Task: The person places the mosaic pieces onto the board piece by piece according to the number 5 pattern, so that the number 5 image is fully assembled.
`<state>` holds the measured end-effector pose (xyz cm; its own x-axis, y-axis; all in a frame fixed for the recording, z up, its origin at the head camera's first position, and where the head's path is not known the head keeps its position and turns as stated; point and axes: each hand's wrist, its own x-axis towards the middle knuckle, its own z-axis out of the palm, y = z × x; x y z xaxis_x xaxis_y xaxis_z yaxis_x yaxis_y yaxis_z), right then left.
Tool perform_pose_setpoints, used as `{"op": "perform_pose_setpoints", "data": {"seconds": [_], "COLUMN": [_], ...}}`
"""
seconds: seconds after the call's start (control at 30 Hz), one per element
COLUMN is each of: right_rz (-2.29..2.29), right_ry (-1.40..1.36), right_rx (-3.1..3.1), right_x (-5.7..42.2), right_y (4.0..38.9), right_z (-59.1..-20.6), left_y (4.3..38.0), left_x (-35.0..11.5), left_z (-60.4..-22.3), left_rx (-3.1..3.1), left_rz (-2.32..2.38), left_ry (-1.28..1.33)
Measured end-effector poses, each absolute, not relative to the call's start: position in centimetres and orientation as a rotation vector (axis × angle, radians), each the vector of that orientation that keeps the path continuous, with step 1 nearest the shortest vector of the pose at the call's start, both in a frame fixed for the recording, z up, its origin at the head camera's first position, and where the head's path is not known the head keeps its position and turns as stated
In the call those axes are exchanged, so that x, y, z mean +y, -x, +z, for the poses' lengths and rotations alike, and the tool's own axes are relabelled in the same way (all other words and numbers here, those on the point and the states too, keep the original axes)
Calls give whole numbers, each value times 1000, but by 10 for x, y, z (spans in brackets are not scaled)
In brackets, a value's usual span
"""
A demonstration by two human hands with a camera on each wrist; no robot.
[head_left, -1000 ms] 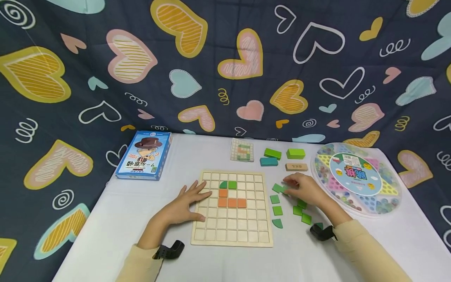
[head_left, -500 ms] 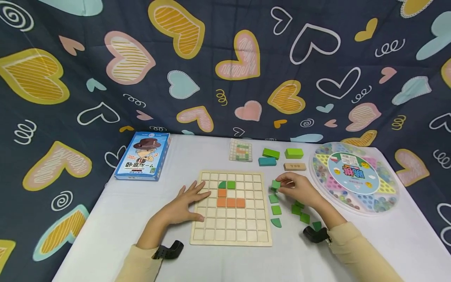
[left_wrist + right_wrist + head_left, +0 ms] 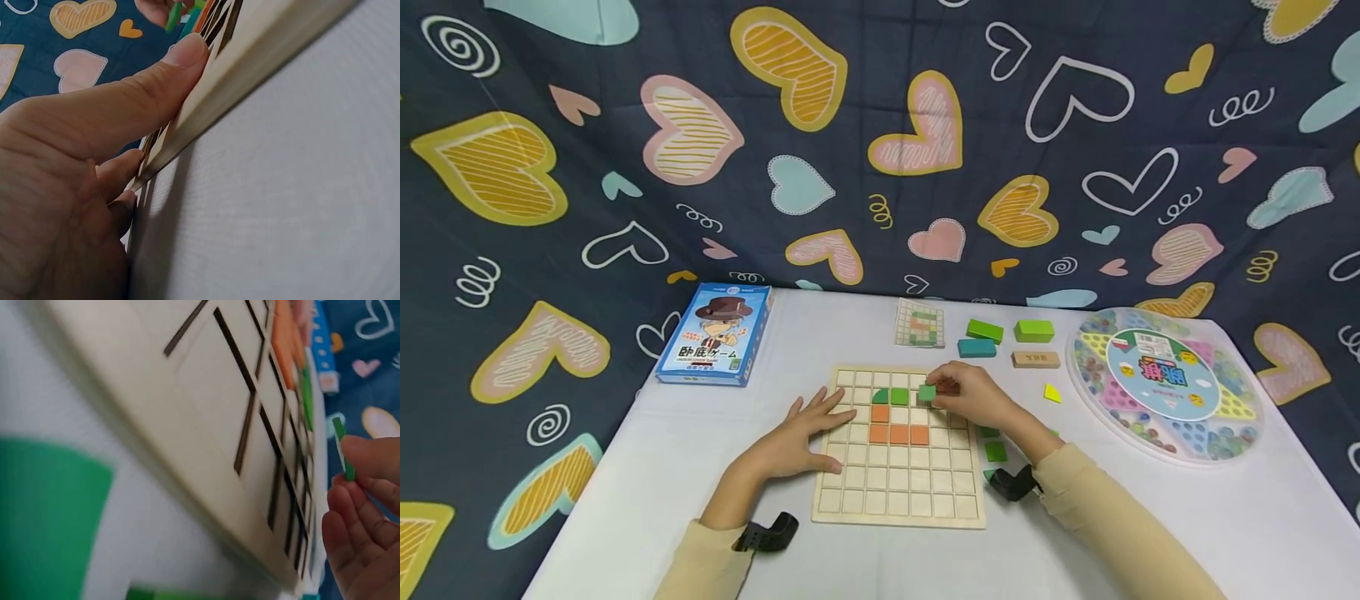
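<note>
A pale wooden grid board (image 3: 898,503) lies on the table between the hands. My left hand (image 3: 797,437) rests on its left edge, fingers spread; the left wrist view shows the thumb (image 3: 181,59) on the rim. Between thumb and fingertips my right hand (image 3: 973,393) pinches a green square tile (image 3: 927,392), held above the board's upper right cells. In the right wrist view this tile (image 3: 345,450) appears edge-on, clear of the board. On the grid sit a dark green quarter-circle tile (image 3: 880,396), a green square tile (image 3: 899,396) and several orange square tiles (image 3: 898,434).
Loose green tiles (image 3: 996,452) lie right of the board, partly hidden by my right arm. A yellow piece (image 3: 1052,392) lies beyond. Behind are a pattern card (image 3: 920,323) and blocks (image 3: 977,348). A blue box (image 3: 713,335) stands left, a round marble-game case (image 3: 1165,383) right.
My right hand has picked up a green square tile from the loose ones and carried it left over the board. The yellow piece has come into view. My left hand stays put.
</note>
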<state>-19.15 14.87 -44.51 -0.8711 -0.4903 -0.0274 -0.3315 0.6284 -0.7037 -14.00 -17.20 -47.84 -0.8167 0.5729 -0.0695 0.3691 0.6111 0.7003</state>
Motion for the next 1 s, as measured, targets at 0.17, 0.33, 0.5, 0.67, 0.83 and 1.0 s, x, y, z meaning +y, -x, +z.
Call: {"op": "perform_pose_setpoints", "data": {"seconds": [0.17,0.33,0.5,0.67,0.83,1.0], "right_rz": [-890,-824,-849,-984,-1014,-974], "right_ry": [716,754,748,704,617,547], "right_rx": [2675,2694,2690,2717,2753,2730], "right_x": [136,132,136,161,198,224], "right_y": [197,198,197,194,182,164], "right_z": [-451,-453,-453,-449,-446,-451], "left_y": [140,141,142,142,142,142], "left_x": [-170,-170,-170,-169,-169,-171], "left_z": [-481,-482,-482,-483,-481,-479], "left_rx": [2546,2544,2546,2535,2540,2543], "left_rz": [1009,1016,1022,1017,1010,1013], "left_ry": [-781,-779,-771,-780,-770,-763]}}
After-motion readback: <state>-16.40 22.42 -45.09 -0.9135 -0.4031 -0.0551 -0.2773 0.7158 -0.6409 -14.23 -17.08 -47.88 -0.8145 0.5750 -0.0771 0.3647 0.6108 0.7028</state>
